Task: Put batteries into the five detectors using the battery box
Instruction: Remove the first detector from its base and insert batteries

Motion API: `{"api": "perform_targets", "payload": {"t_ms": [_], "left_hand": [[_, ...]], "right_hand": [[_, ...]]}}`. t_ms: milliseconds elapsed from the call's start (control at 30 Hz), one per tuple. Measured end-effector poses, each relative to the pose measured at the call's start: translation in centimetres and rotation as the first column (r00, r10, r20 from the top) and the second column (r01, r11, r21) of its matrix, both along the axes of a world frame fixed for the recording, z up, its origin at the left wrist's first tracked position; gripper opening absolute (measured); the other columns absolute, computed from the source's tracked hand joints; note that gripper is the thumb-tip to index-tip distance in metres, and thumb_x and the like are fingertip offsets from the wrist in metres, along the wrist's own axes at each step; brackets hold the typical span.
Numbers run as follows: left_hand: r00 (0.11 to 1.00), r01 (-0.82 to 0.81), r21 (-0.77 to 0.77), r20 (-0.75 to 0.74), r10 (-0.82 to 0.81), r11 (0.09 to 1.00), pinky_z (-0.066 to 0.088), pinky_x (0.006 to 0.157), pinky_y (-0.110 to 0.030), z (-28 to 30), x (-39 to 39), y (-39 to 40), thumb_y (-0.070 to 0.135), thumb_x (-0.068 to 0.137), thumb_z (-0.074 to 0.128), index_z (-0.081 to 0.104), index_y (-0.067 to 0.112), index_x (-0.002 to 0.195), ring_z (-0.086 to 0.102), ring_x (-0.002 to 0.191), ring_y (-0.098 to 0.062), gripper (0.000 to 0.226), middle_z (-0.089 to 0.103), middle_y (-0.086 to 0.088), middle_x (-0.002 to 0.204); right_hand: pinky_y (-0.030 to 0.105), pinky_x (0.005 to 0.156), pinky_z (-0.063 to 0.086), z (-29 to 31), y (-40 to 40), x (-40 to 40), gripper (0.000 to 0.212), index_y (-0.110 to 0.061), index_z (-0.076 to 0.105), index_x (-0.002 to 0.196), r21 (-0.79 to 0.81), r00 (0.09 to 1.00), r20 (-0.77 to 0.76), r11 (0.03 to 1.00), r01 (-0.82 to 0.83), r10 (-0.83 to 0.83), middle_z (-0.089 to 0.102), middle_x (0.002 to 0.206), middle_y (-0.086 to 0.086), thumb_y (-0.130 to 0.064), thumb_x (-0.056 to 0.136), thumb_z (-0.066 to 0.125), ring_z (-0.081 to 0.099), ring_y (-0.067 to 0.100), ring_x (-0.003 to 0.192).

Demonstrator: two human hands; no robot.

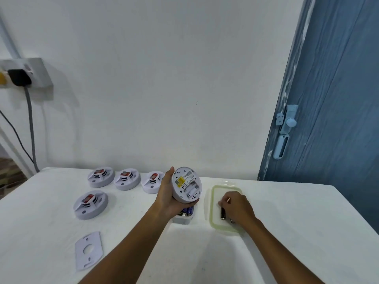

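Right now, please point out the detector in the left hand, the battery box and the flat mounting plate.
detector [185, 184]: head view, on its open back.
battery box [183, 219]: head view, on its white front wall.
mounting plate [88, 251]: head view, on its flat face beside the round hole.

Two bare forearms come into the picture from the bottom edge, and no sleeve covers them up to that edge. The left hand [167, 196] has no ring, no watch and no glove, and the wrist behind it is also bare. The right hand [235, 208] is the same, with nothing worn on the fingers or on the wrist behind it.
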State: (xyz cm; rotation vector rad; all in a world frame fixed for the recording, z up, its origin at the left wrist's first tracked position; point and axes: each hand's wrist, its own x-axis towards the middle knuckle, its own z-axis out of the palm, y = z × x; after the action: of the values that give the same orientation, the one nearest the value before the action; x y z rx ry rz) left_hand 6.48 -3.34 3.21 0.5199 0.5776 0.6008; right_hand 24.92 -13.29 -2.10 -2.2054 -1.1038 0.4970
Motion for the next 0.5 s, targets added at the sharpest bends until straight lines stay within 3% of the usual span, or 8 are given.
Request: {"api": "perform_targets", "payload": {"t_ms": [133,267,367,500], "left_hand": [[1.0,0.006,0.036,-0.002,-0.006,0.999,0.042,0.092,-0.05,0.4,-1.1,-0.1,0.057,0.091,0.043,0.061,0.015,0.123,0.051,0.117,-0.037,0.056,0.058,-0.018,0.127],[1.0,-0.022,0.051,0.002,0.022,0.998,0.046,0.088,-0.049,1.0,-2.9,0.4,0.056,0.093,0.041,0.061,0.013,0.121,0.055,0.111,-0.035,0.055,0.062,-0.018,0.121],[0.999,-0.038,0.07,-0.001,0.038,0.997,0.044,0.09,-0.05,1.2,-4.2,1.0,0.056,0.092,0.041,0.064,0.012,0.115,0.056,0.108,-0.035,0.054,0.067,-0.017,0.112],[0.999,-0.043,0.087,-0.003,0.043,0.995,0.044,0.087,-0.049,1.6,-5.7,2.1,0.056,0.093,0.04,0.066,0.012,0.108,0.058,0.101,-0.034,0.053,0.071,-0.016,0.099]], "right_hand": [[0.028,0.067,0.048,-0.7,0.2,-0.6,0.018,-0.019,0.064,0.084,-0.064,0.984,0.179,0.998,-0.006,0.017,0.068,0.081,-0.001,-0.036,0.089,0.059,0.062,0.017,0.078],[0.028,0.066,0.046,1.1,0.3,-2.4,0.009,-0.017,0.067,0.089,0.106,0.984,0.169,0.992,-0.072,0.053,0.065,0.085,0.001,-0.022,0.088,0.059,0.06,0.022,0.08],[0.029,0.07,0.046,3.4,0.5,-4.9,0.013,-0.014,0.07,0.091,0.26,0.965,0.173,0.936,-0.238,0.197,0.067,0.084,-0.001,-0.012,0.087,0.058,0.059,0.016,0.077],[0.021,0.059,0.042,5.6,2.1,-8.4,0.024,-0.013,0.072,0.096,0.2,0.895,0.168,0.875,-0.441,0.413,0.064,0.076,0.002,-0.004,0.088,0.051,0.054,0.006,0.061]]}}
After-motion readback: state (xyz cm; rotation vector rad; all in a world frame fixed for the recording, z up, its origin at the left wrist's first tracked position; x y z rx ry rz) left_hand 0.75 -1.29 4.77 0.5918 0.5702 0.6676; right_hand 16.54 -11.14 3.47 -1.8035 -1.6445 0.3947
